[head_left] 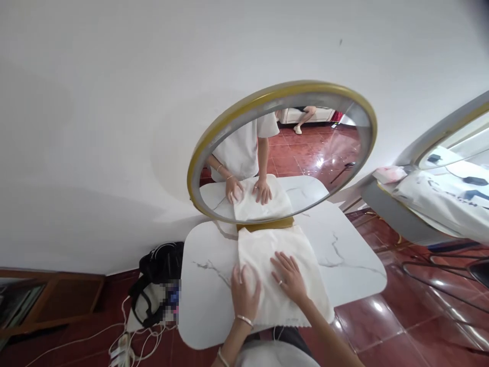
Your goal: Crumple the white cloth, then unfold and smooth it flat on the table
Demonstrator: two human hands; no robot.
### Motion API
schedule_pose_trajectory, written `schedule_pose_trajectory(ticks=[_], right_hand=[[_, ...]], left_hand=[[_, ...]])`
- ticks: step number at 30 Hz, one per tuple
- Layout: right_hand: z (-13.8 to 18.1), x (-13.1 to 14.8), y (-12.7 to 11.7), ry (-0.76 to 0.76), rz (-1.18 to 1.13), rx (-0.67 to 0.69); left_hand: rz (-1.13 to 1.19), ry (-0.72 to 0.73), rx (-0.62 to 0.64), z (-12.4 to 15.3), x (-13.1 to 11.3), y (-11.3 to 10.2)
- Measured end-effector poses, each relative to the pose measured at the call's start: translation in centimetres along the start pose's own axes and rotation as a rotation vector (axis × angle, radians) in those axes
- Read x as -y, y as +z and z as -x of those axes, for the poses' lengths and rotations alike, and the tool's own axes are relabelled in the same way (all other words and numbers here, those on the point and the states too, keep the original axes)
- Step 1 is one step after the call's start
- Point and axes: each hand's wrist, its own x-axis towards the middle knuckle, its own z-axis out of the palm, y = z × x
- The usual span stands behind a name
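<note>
Head view: left hand [244, 298], right hand [291, 278] flat, fingers spread, on cloth [262, 250] atop bench [206, 293]; even outward strokes likely smooth best.

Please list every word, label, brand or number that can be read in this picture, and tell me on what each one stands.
No text can be read.
Dark letters on the white fabric at the right edge: too distorted to read.
Patch on the black bag beside the table: blurred, unreadable.
Cream cloth on the table: no print visible.
</note>
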Motion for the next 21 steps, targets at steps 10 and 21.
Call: schedule_pose_trajectory(ticks=[10, 21], right_hand=[[2.1, 1.5, 0.3, 0.038, -0.338, 0.074], [-0.3, 1.3, -7.2, 0.005, -0.822, -0.220]], left_hand=[[0.274, -0.236, 0.111, -10.3, -6.2, -3.0], [0.106, 0.605, 0.304, -7.7, -23.3, -14.7]])
